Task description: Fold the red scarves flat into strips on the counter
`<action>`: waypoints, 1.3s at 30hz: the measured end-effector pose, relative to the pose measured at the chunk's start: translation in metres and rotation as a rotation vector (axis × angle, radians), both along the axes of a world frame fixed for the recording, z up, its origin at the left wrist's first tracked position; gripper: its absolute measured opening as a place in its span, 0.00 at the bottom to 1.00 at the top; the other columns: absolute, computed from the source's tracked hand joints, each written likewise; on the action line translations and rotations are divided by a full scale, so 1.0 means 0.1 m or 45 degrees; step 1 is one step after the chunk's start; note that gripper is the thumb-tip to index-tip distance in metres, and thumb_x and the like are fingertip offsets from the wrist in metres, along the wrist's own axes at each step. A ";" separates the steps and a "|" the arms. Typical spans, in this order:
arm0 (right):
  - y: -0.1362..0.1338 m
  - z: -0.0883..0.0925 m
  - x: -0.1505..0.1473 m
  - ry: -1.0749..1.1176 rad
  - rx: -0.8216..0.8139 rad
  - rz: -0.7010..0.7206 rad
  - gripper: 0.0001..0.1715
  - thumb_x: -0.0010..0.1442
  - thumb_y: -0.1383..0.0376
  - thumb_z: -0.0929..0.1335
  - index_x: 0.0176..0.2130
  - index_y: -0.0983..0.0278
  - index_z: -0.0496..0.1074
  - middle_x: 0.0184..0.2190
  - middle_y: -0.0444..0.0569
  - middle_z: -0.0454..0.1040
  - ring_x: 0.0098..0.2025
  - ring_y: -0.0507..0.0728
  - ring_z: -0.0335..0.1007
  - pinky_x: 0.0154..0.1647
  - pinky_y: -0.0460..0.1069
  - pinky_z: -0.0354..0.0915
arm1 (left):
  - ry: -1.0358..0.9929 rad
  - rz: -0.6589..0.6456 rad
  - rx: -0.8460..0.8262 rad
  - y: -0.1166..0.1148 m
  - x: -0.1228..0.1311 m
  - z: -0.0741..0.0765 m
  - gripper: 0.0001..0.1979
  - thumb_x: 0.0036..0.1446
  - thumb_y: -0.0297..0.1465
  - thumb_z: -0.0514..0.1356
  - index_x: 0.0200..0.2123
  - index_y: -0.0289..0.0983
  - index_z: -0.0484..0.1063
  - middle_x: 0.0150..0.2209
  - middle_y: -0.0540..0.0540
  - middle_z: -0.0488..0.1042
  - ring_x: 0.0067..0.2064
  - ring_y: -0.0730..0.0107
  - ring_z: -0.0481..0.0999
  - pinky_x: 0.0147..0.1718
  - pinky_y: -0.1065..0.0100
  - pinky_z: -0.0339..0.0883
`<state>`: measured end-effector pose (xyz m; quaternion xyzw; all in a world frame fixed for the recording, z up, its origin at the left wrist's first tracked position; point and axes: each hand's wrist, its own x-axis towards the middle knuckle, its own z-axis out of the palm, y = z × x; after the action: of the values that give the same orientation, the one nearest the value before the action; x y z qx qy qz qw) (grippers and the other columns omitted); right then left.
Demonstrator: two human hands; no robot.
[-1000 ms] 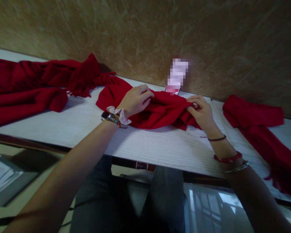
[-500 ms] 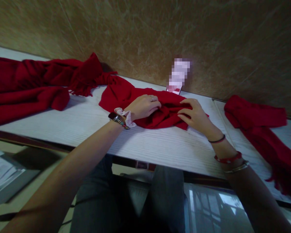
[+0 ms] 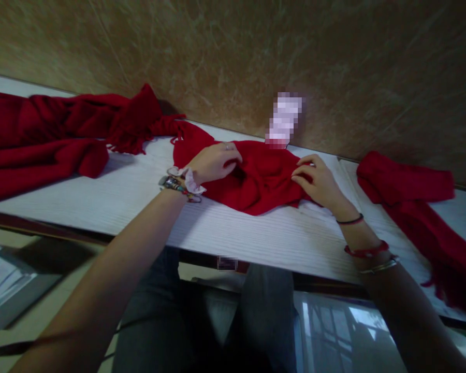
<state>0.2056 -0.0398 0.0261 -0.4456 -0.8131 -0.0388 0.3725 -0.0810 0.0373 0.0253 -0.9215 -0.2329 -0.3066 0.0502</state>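
A red cloth point(image 3: 264, 178) lies bunched on the white table point(image 3: 140, 197), right in front of me. My left hand point(image 3: 213, 161) rests on its left side with the fingers curled into the fabric. On the cloth's right edge, my right hand point(image 3: 317, 181) pinches a fold between thumb and fingers. Both wrists carry bracelets.
A long red scarf point(image 3: 54, 137) with a fringe sprawls over the table's left end. Another red scarf point(image 3: 415, 202) lies at the right and trails toward the front edge. A small pink and white object point(image 3: 282, 120) leans against the brown wall point(image 3: 256, 57). My knees show under the table.
Both hands have pushed the cloth together. It has drawn in from the left and now lies as a tighter bundle, with a point hanging toward the front.
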 end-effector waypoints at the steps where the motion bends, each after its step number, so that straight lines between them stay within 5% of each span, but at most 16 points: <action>1: -0.02 0.00 -0.03 -0.053 -0.031 0.045 0.04 0.54 0.65 0.66 0.30 0.62 0.71 0.37 0.51 0.66 0.42 0.59 0.65 0.45 0.58 0.63 | 0.064 -0.033 -0.030 -0.02 0.03 -0.01 0.12 0.49 0.23 0.51 0.35 0.34 0.72 0.35 0.46 0.70 0.37 0.69 0.70 0.37 0.68 0.65; 6: -0.12 0.09 -0.12 -0.107 0.011 0.083 0.15 0.55 0.62 0.67 0.44 0.60 0.70 0.45 0.54 0.64 0.49 0.62 0.62 0.51 0.60 0.60 | 0.023 -0.077 -0.019 -0.20 0.17 0.07 0.13 0.52 0.26 0.53 0.40 0.34 0.71 0.40 0.43 0.69 0.43 0.66 0.68 0.43 0.65 0.63; 9: -0.10 0.04 -0.09 -0.270 -0.021 0.128 0.13 0.52 0.60 0.69 0.40 0.60 0.73 0.49 0.54 0.63 0.53 0.64 0.58 0.54 0.62 0.57 | 0.171 -0.148 0.013 -0.24 0.26 0.03 0.13 0.54 0.32 0.56 0.43 0.35 0.70 0.42 0.43 0.70 0.43 0.65 0.68 0.43 0.65 0.62; 14: -0.04 -0.08 -0.09 -0.368 -0.053 0.165 0.04 0.53 0.64 0.68 0.28 0.60 0.73 0.48 0.52 0.64 0.53 0.64 0.57 0.54 0.63 0.56 | 0.296 -0.055 0.066 -0.18 0.33 -0.10 0.10 0.57 0.28 0.53 0.40 0.37 0.72 0.37 0.46 0.72 0.40 0.66 0.70 0.38 0.66 0.62; 18: -0.08 0.02 -0.12 -0.202 -0.018 0.142 0.05 0.54 0.66 0.66 0.27 0.61 0.71 0.43 0.52 0.66 0.49 0.62 0.62 0.51 0.61 0.59 | 0.143 0.008 0.112 -0.19 0.29 -0.04 0.09 0.58 0.27 0.51 0.37 0.36 0.72 0.36 0.45 0.72 0.40 0.66 0.70 0.38 0.65 0.62; 23: -0.06 0.14 0.03 0.235 0.223 -0.139 0.03 0.56 0.65 0.65 0.30 0.60 0.68 0.37 0.49 0.65 0.43 0.60 0.64 0.44 0.59 0.63 | -0.397 0.381 0.157 -0.19 0.12 0.15 0.08 0.56 0.23 0.51 0.35 0.35 0.68 0.35 0.44 0.70 0.37 0.66 0.69 0.38 0.65 0.64; 25: -0.02 0.12 0.09 0.286 0.269 -0.219 0.03 0.56 0.64 0.64 0.31 0.60 0.68 0.36 0.49 0.64 0.42 0.60 0.64 0.43 0.59 0.64 | -0.372 0.432 0.111 -0.14 0.06 0.16 0.07 0.54 0.22 0.51 0.35 0.35 0.68 0.35 0.44 0.69 0.37 0.66 0.69 0.38 0.64 0.65; 30: -0.03 0.04 -0.01 -0.078 0.070 -0.104 0.01 0.53 0.67 0.66 0.30 0.61 0.69 0.38 0.51 0.65 0.44 0.61 0.64 0.46 0.59 0.63 | 0.072 0.255 -0.030 -0.06 0.11 0.02 0.12 0.52 0.22 0.50 0.37 0.34 0.70 0.37 0.44 0.69 0.39 0.64 0.69 0.39 0.63 0.65; 36: -0.15 0.12 -0.14 -0.165 0.044 0.024 0.15 0.54 0.63 0.66 0.44 0.59 0.69 0.47 0.54 0.63 0.51 0.64 0.59 0.51 0.62 0.58 | 0.022 0.019 0.042 -0.22 0.23 0.06 0.15 0.54 0.25 0.52 0.45 0.34 0.69 0.43 0.42 0.69 0.45 0.63 0.67 0.44 0.63 0.61; 39: -0.13 0.07 -0.13 -0.288 -0.016 0.085 0.11 0.53 0.62 0.67 0.39 0.58 0.71 0.49 0.53 0.63 0.54 0.65 0.57 0.53 0.64 0.55 | 0.157 -0.085 0.009 -0.26 0.30 0.03 0.14 0.55 0.30 0.55 0.45 0.36 0.70 0.43 0.43 0.71 0.45 0.63 0.68 0.44 0.63 0.60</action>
<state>0.1921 -0.0531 0.0328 -0.4135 -0.8645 -0.0714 0.2766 -0.0514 0.0115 0.0285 -0.9457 -0.1975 -0.2516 0.0573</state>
